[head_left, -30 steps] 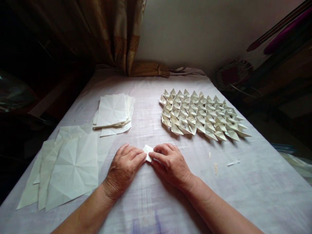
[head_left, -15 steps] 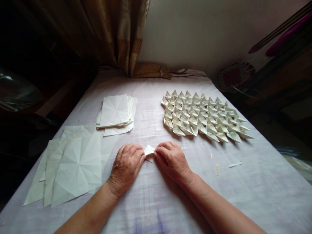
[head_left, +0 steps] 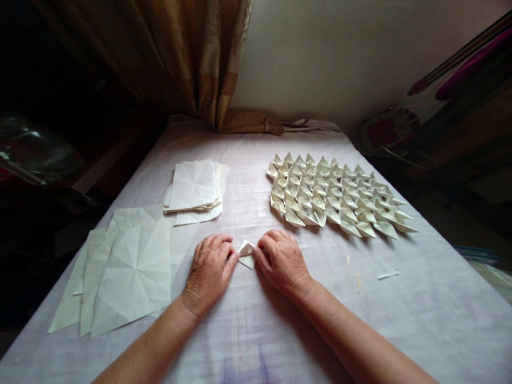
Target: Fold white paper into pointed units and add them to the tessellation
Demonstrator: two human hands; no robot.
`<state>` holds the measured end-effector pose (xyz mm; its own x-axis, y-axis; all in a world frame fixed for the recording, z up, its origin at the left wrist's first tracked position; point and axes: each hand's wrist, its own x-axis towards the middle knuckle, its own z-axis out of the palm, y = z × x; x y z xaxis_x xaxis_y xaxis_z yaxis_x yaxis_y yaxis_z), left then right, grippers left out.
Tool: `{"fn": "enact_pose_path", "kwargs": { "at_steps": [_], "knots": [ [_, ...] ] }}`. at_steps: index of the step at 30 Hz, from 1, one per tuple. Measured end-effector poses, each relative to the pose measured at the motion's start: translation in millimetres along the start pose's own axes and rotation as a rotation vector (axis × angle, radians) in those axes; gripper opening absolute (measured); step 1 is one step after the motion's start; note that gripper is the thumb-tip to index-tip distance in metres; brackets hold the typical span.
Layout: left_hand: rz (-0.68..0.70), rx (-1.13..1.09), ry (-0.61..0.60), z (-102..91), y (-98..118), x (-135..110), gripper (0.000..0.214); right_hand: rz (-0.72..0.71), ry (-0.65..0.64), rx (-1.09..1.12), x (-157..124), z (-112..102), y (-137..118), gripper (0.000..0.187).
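A small folded white paper piece (head_left: 246,254) lies between my two hands on the cloth-covered table (head_left: 400,309). My left hand (head_left: 210,269) pinches its left side with curled fingers. My right hand (head_left: 282,261) presses and grips its right side, fingers bent. Beyond my right hand, several finished folded paper pieces (head_left: 336,194) lie packed in rows. To the left lie large creased paper sheets (head_left: 128,269), and farther back a stack of smaller creased sheets (head_left: 196,189).
A brown curtain (head_left: 200,58) hangs at the table's far edge against a pale wall. Small paper scraps (head_left: 387,275) lie right of my right hand. Dark furniture and clutter stand on both sides of the table.
My hands have closed in tighter on the small paper piece, which now stands up slightly between the fingertips. The view has shifted a little, moving everything slightly down and right.
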<state>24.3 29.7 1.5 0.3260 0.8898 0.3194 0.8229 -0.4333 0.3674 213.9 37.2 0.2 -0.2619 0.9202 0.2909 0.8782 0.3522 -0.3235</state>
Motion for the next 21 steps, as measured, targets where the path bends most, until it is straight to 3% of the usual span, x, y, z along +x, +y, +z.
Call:
{"fn": "enact_pose_path", "kwargs": {
  "at_steps": [21],
  "knots": [
    [-0.108,0.035,-0.079,1.7,4.2,4.8,0.009,0.088,-0.061,0.053,9.2,-3.3,-2.2,0.019]
  ]
}}
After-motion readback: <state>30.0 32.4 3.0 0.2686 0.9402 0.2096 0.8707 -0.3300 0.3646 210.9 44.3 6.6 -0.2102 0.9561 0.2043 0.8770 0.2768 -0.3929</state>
